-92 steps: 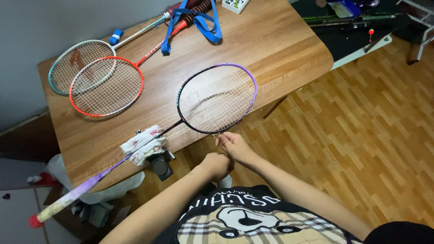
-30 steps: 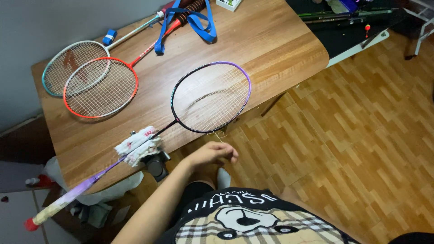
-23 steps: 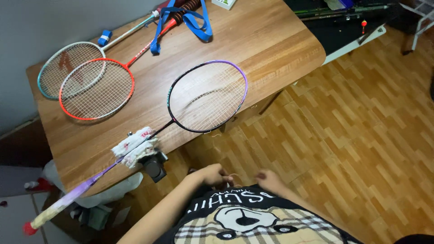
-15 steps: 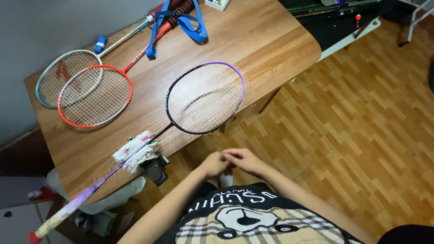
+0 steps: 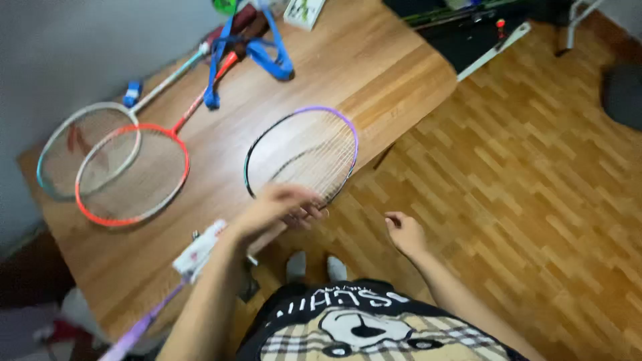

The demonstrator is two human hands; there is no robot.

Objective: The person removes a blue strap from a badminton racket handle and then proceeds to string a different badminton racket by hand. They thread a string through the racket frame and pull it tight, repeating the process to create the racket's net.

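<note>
Orange-framed racket (image 5: 130, 175) sits far left on the wooden table (image 5: 374, 60), then my left hand (image 5: 277, 210), fingers curled, looks to be working the strings at the purple-and-black racket (image 5: 302, 155)'s lower rim at the table edge, while my right hand (image 5: 404, 232) hangs loosely curled and empty, so I'd guess some careful string threading comes next.
</note>
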